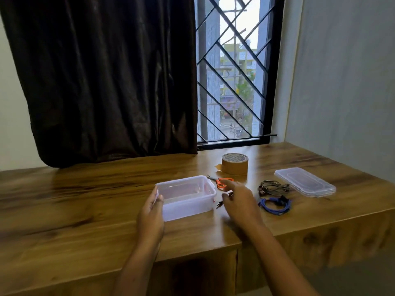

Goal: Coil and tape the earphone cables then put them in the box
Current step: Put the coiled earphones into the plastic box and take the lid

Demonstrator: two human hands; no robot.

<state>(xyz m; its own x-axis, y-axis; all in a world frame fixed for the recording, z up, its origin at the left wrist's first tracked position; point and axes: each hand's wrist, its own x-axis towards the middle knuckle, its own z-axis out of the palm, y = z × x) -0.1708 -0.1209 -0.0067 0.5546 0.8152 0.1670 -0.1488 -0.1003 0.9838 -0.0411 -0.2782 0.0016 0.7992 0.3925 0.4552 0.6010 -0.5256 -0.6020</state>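
Fingers and thumb of the left hand [150,214] clasped the left end of the clear plastic box [188,210], the thumb lying at its rim. The box sat open near the middle of the wooden desk [85,199], with no cable inside it. The right hand [239,201] hovered palm down just right of the box, fingers loosely spread. A small jack plug [219,204] poked out beneath it, and I could not tell whether thumb and forefinger pinched anything. Further right, apart from the box, lay an olive earphone bundle [273,187] and, nearer the person, a blue earphone bundle [274,205]. Orange-handled scissors [222,182] lay just behind the box's right corner, a roll of brown tape [235,163] stood beyond them, and the clear lid [304,181] lay flat at the far right, near the olive bundle
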